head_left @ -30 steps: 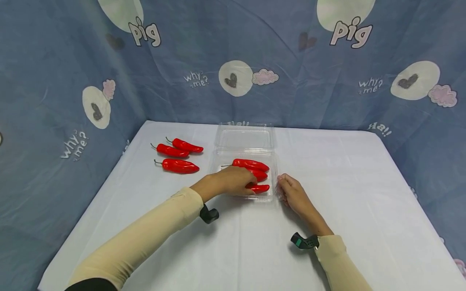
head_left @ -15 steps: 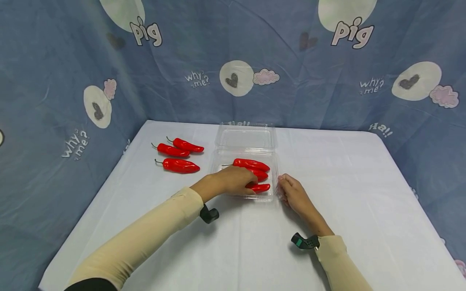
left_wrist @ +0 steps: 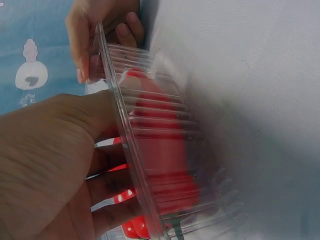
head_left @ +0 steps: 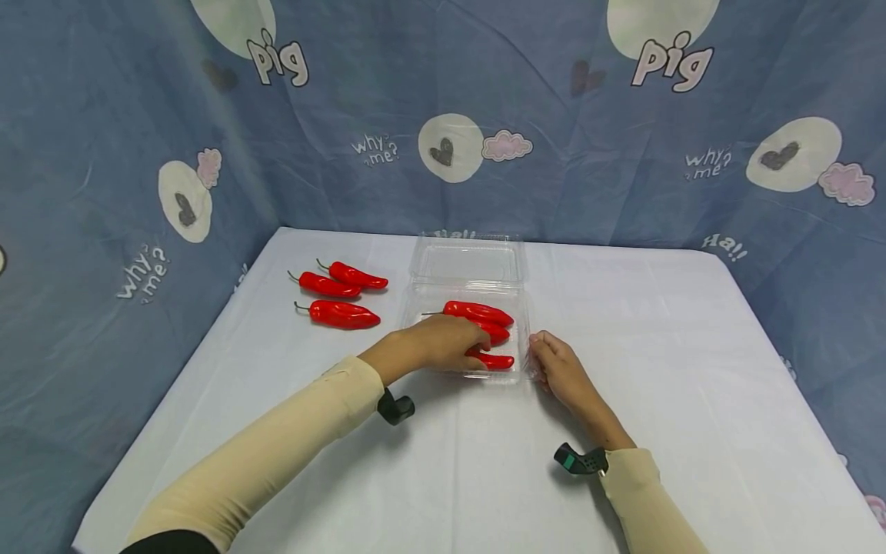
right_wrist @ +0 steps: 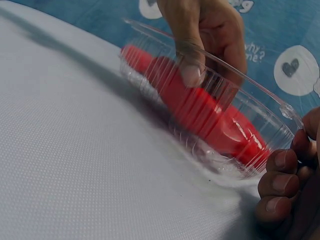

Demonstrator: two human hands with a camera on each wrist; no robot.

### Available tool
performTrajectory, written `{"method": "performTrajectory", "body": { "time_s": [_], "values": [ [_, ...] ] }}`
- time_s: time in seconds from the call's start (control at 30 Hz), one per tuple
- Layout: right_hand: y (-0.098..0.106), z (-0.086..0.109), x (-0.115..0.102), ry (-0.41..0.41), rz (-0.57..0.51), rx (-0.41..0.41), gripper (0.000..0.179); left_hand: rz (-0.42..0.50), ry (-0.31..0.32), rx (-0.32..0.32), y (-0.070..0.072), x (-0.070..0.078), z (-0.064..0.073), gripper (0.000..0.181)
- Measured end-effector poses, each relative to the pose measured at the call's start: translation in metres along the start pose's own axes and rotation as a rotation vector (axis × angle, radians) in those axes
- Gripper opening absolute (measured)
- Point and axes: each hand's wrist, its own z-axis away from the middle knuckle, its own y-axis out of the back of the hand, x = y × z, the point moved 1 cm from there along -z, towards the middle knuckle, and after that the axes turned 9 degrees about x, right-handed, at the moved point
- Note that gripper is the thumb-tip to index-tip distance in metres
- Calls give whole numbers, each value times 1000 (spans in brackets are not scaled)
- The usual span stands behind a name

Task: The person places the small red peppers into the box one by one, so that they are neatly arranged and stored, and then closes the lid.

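A clear plastic clamshell container (head_left: 521, 308) lies with its lid (head_left: 467, 261) folded back. Inside it are three red chili peppers: a far one (head_left: 477, 312), a middle one (head_left: 497, 333) and a near one (head_left: 498, 362). My left hand (head_left: 443, 342) reaches in over the left side and grips the near pepper. The right wrist view has the left thumb on this pepper's near side (right_wrist: 182, 102), with fingers behind it. At the container's right edge, my right hand (head_left: 557, 369) pinches the rim. The left hand hides the left ends of the middle and near peppers.
Left of the container, three more red chili peppers lie on the white tablecloth: a back one (head_left: 356, 275), one beside it (head_left: 328, 285) and one nearer (head_left: 344, 315). A blue printed curtain (head_left: 588, 192) stands behind and left of the table.
The near pepper's tip has dipped slightly toward the container's front edge. Both hands keep almost the same places.
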Motion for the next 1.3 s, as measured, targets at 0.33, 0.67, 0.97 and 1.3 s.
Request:
{"method": "performTrajectory", "body": {
  "time_s": [0.33,0.67,0.97,1.3],
  "values": [
    [-1,1,0,12,4,8,34,27,29,8,5,-4,8,40],
    [0,1,0,7,-2,-3,34,52,49,30,15,-16,22,39],
    [-1,2,-2,1,3,1,34,88,108,99,26,-32,42,41],
    [-2,-1,5,2,-7,-2,34,104,169,132,35,-53,59,44]
  ]
}}
